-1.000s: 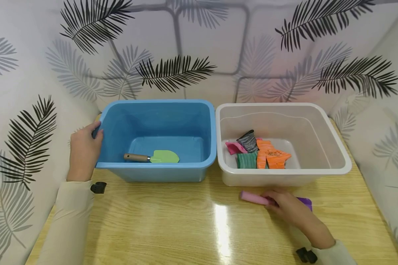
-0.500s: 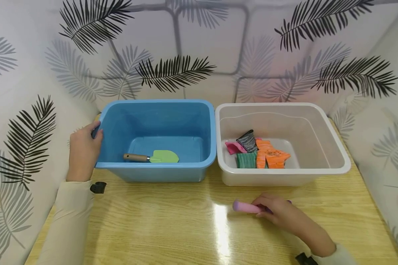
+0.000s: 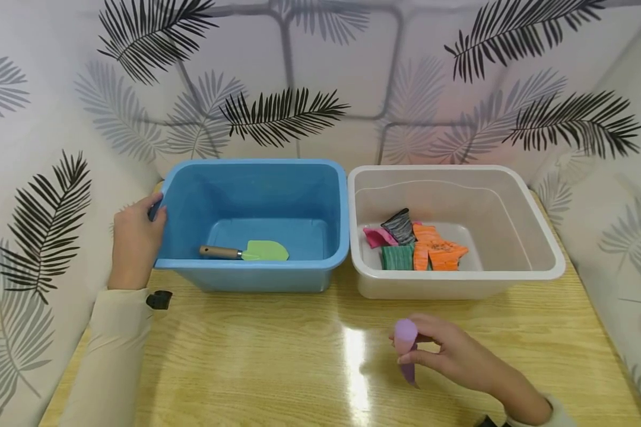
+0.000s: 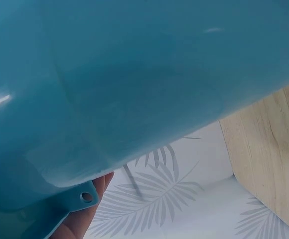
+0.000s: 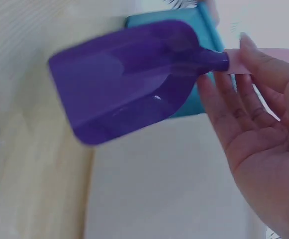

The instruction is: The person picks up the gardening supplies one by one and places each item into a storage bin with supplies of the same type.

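Note:
In the head view my left hand [image 3: 133, 246] grips the left rim of a blue plastic tub [image 3: 251, 264], its thumb at the edge. A small hand trowel [image 3: 266, 251], with a green blade and wooden handle, lies inside that tub. My right hand [image 3: 451, 353], above the table in front of the white tub, pinches a toy shovel [image 3: 405, 333] by its pink handle, near the neck. Its broad purple blade [image 5: 124, 79] shows fully in the right wrist view. The left wrist view shows the tub's outer wall [image 4: 149, 84] and part of the left hand.
A whitish plastic tub [image 3: 459, 275] stands against the blue one on its right. It contains orange [image 3: 438, 249], green, grey and pink fabric pieces. The wooden table [image 3: 246, 356] extends in front. A leaf-patterned cloth [image 3: 320, 71] rises behind and at both sides.
My right hand has brought the shovel back from the white tub's front and turned it, so the handle end now faces the head camera and the blade hangs downward. My left hand stays put.

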`<state>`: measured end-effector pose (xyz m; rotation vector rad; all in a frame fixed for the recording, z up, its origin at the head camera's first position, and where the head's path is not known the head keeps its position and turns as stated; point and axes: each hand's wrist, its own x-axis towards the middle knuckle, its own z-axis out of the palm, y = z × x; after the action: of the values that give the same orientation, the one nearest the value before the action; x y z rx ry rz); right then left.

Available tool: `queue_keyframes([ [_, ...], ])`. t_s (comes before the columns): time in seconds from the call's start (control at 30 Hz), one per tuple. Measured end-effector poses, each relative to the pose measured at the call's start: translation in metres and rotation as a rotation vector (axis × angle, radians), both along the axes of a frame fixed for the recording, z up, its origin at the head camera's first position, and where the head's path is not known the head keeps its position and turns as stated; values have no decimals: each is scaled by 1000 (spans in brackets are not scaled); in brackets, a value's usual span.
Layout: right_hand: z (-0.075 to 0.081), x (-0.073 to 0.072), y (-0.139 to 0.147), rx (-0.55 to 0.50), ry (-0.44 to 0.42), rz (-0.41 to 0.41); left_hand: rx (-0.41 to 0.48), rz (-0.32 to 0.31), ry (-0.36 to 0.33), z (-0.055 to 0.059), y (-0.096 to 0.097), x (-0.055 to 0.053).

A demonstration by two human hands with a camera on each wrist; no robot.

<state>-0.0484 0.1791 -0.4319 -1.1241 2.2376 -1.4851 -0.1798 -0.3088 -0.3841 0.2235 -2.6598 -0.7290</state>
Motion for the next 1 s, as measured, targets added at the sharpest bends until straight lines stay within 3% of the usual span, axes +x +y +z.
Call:
queue_keyframes([
  [0.1,26,3,-5,-135,-22,26,6,2,-5,0,0,-1],
  [0.23,56,3,-8,-224,-39,32,1,8,-7,0,1,-1],
  [0.6,120,-15,-10,-235,130,88,6,14,-22,1,1,0],
  [0.8,144,-30,-11,-319,189,106,9,18,-18,1,1,0],
  [1.0,159,-52,-18,-308,179,48,2,8,-14,1,0,-1],
])
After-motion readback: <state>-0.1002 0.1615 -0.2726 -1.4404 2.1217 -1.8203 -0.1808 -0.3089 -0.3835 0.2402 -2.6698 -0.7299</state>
